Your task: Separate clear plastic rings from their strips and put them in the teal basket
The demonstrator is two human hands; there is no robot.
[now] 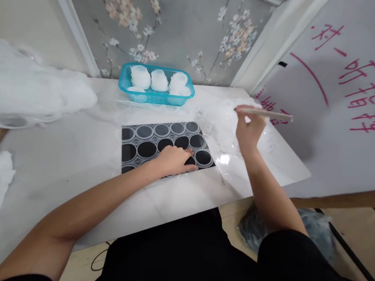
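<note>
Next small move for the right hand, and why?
I'd probably use the slim stick to tease one piece from the clear plastic pile. The right hand already has it in its grip, tip at the pile, contact unclear. The left hand rests on the oval-patterned mat, so I'd leave it there.

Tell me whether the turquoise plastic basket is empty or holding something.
Holding something: several rounded white bundles sit inside the turquoise plastic basket, which stands upright on the white table.
</note>
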